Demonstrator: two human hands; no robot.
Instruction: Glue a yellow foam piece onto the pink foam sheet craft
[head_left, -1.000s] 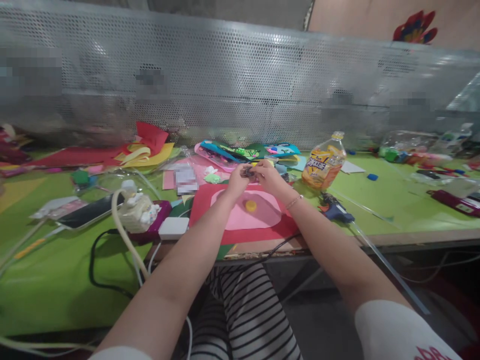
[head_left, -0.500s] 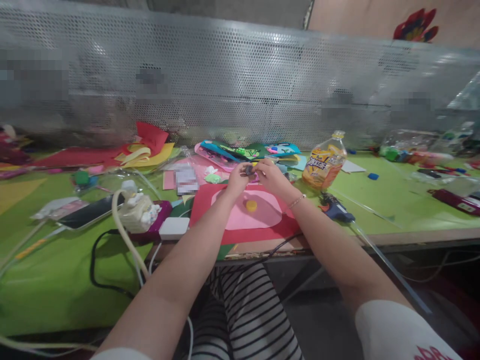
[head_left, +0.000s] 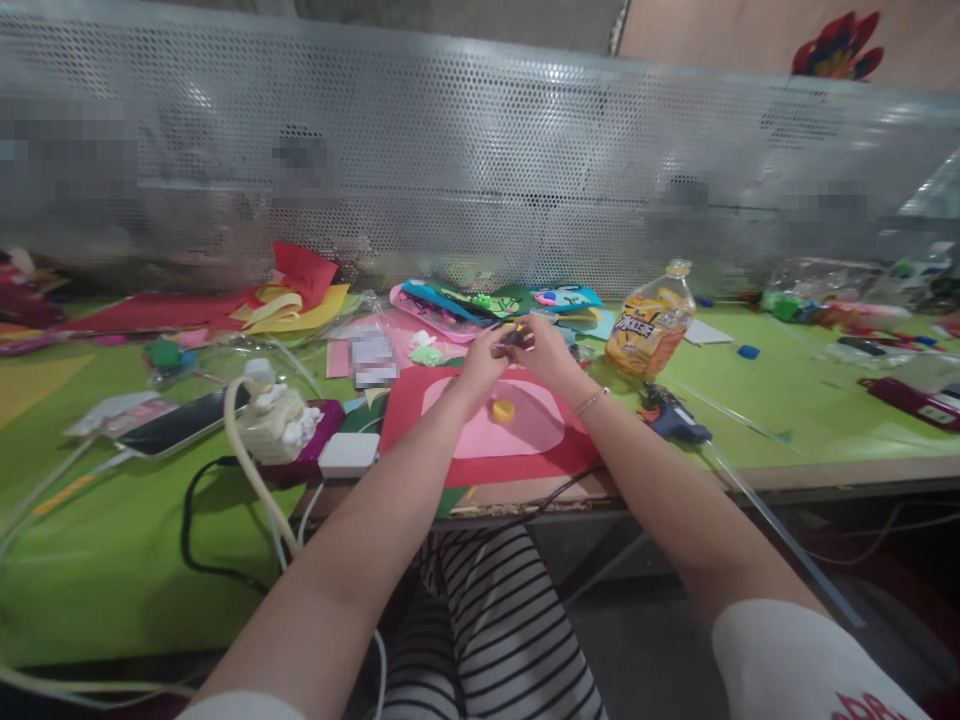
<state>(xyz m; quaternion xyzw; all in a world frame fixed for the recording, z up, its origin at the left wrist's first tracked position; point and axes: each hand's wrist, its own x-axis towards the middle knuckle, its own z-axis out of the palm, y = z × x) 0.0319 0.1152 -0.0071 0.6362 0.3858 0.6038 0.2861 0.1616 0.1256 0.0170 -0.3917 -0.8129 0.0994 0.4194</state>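
Both my hands meet above the far edge of a red foam sheet (head_left: 420, 440) that carries a pink oval (head_left: 525, 428). My left hand (head_left: 480, 362) and my right hand (head_left: 541, 350) pinch a small dark piece (head_left: 514, 336) between their fingertips; it is too small to name. A small yellow round piece (head_left: 502, 409) lies on the pink oval just below my hands. My right wrist wears a thin bracelet.
A juice bottle (head_left: 649, 322) stands right of my hands, a blue glue gun (head_left: 673, 418) beside it. Coloured foam cut-outs (head_left: 480, 302) lie behind. A phone (head_left: 180, 420), a white charger (head_left: 346, 455) and cables sit left. A perforated metal screen (head_left: 450, 170) backs the green table (head_left: 90, 540).
My hands have shifted slightly right and away, still pinching the small piece between them. Nothing else on the table moved.
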